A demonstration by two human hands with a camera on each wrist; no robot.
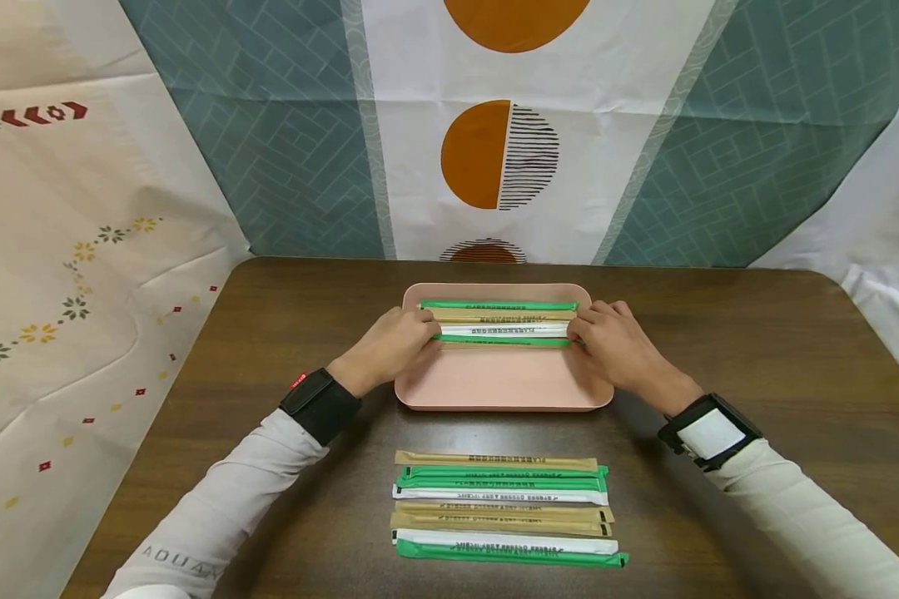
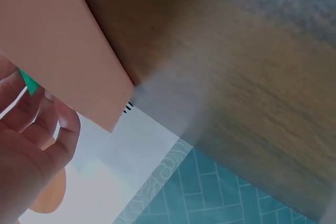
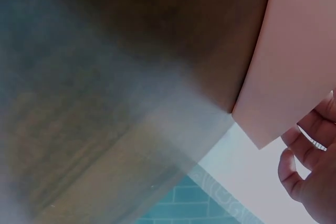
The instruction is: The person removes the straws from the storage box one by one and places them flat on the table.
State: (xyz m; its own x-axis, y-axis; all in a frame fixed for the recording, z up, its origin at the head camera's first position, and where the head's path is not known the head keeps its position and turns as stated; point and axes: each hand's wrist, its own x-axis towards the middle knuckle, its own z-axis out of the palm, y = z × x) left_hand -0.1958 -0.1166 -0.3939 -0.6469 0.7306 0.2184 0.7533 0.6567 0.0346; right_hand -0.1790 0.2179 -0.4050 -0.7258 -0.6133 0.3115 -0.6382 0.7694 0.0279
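Observation:
Wrapped drinking straws in green, tan and white lie side by side across the back half of a pink tray [image 1: 504,391]. My left hand [image 1: 391,345] reaches over the tray's left rim and pinches the left end of the front green wrapped straw [image 1: 504,340]. A bit of green wrapper [image 2: 29,83] shows at its fingers in the left wrist view. At the other end, my right hand [image 1: 618,345] holds the same straw with curled fingers. Just behind it lie a white straw [image 1: 504,330] and tan ones, with another green straw [image 1: 498,305] at the back.
On the brown wooden table [image 1: 270,299], in front of the tray, several more wrapped straws lie in a row: a tan one [image 1: 434,458] at the back, a green one [image 1: 509,555] nearest me. A patterned cloth [image 1: 300,125] hangs beyond the table's far edge.

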